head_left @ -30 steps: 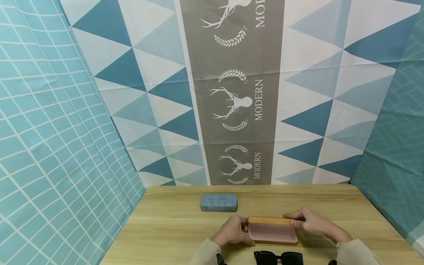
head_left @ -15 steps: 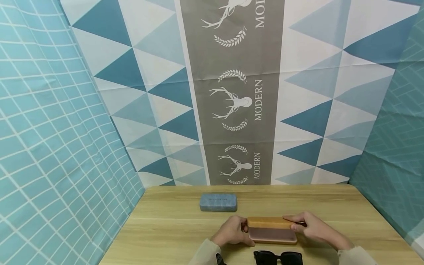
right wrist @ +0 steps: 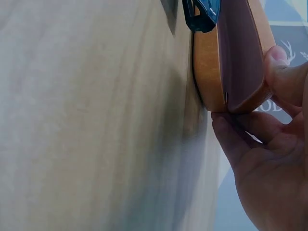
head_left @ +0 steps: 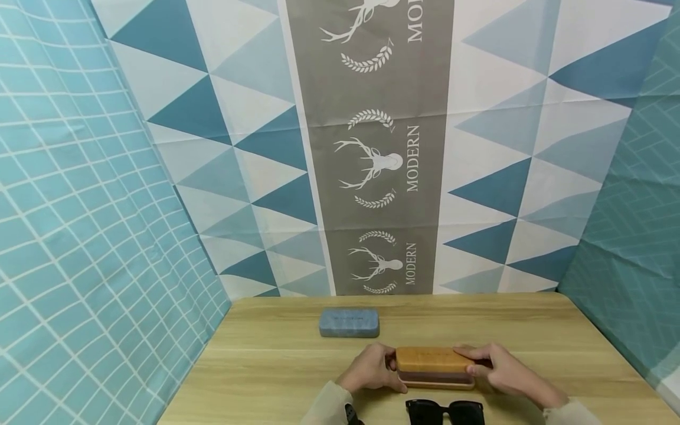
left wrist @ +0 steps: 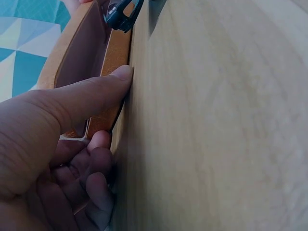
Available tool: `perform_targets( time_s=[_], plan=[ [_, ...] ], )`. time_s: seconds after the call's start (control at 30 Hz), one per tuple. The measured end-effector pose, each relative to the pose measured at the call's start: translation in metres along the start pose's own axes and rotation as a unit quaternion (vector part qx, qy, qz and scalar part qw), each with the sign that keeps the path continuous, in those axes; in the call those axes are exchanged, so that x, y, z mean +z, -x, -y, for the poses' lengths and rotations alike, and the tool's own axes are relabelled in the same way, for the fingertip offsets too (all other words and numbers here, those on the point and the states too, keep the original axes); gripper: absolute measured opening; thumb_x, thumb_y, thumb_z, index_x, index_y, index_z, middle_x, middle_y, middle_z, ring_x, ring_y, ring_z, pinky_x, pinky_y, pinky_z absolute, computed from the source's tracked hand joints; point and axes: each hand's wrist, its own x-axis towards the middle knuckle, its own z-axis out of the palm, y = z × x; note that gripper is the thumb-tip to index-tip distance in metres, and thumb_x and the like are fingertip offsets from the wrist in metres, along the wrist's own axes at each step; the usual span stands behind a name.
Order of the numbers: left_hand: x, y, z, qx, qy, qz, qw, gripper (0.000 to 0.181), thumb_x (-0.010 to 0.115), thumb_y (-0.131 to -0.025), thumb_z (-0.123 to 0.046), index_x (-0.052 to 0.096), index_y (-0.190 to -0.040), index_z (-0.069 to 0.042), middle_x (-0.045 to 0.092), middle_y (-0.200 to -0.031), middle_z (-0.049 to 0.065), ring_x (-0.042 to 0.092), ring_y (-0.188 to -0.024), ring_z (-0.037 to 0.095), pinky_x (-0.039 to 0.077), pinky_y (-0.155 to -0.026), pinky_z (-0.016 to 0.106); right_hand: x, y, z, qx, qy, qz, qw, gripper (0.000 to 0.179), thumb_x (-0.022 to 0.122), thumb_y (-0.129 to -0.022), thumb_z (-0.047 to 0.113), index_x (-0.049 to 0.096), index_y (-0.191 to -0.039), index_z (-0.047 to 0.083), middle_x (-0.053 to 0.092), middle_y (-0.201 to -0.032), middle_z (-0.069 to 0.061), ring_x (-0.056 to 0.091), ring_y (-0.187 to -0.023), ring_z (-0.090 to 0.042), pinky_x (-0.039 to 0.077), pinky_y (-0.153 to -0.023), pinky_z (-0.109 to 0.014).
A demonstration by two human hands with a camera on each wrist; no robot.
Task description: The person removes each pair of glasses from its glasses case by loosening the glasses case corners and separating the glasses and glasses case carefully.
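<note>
A tan glasses case [head_left: 432, 359] with a mauve lining sits on the wooden table, its lid partly lowered over the base. My left hand [head_left: 373, 370] holds the case's left end; in the left wrist view its thumb [left wrist: 103, 89] lies along the front wall and the other fingers curl by the end. My right hand [head_left: 496, 370] pinches the lid at the right end. In the right wrist view, the right thumb [right wrist: 281, 72] presses the lid's outer edge, with fingers under the hinge corner. Black sunglasses [head_left: 445, 411] lie in front of the case.
A blue-grey glasses case [head_left: 349, 323], lid down, stands farther back on the wooden table [head_left: 265, 360]. Patterned cloth [head_left: 382, 206] hangs behind the table, with blue checked cloth [head_left: 106, 236] along the left side and green cloth [head_left: 632, 236] along the right.
The tan case's lid has swung forward and down, covering much of the lining from above. My right hand has moved slightly down with it; my left hand keeps its hold.
</note>
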Motion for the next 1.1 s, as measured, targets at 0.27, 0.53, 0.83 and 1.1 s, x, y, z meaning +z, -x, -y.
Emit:
perform_targets(
  time_s=[0.27,0.53,0.83,1.1],
  plan=[
    [-0.001,-0.002,0.001,0.012,0.004,0.006,0.9999,0.030,0.095,-0.072,-0.019,0.066,-0.078,-0.017,0.057,-0.069,-0.011,0.043,-0.058,0.003,0.039,-0.061,0.020,0.004,0.006,0.003,0.013,0.003,-0.016,0.9998,0.060,0.072,-0.093,0.040,0.062,-0.141,0.005,0.052,-0.141,-0.038,0.050,-0.131,-0.037,0.047,-0.091,-0.012],
    [0.001,-0.002,0.002,0.004,-0.024,0.000,0.9997,0.032,0.096,-0.071,-0.021,0.065,-0.077,-0.019,0.056,-0.068,-0.012,0.042,-0.058,0.002,0.039,-0.061,0.020,0.007,0.009,0.001,0.036,-0.012,-0.016,0.9992,0.064,0.082,-0.085,0.038,0.065,-0.138,0.007,0.050,-0.142,-0.038,0.048,-0.130,-0.052,0.047,-0.089,-0.012],
    [0.005,-0.003,0.001,0.009,-0.050,-0.009,0.9987,0.037,0.097,-0.070,-0.023,0.062,-0.078,-0.020,0.054,-0.069,-0.012,0.042,-0.060,0.001,0.038,-0.060,0.020,0.009,0.011,-0.003,0.050,0.010,-0.024,0.9984,0.064,0.082,-0.084,0.042,0.066,-0.139,0.013,0.058,-0.142,-0.028,0.054,-0.132,-0.044,0.045,-0.091,-0.012],
    [0.002,-0.001,-0.002,0.010,-0.044,0.001,0.9990,0.038,0.097,-0.071,-0.019,0.062,-0.087,-0.016,0.061,-0.078,-0.003,0.047,-0.064,0.000,0.043,-0.063,0.020,0.011,0.012,0.002,0.044,-0.018,-0.020,0.9987,0.075,0.083,-0.085,0.036,0.057,-0.142,-0.004,0.052,-0.143,-0.037,0.062,-0.121,-0.047,0.059,-0.089,-0.032]
  ],
)
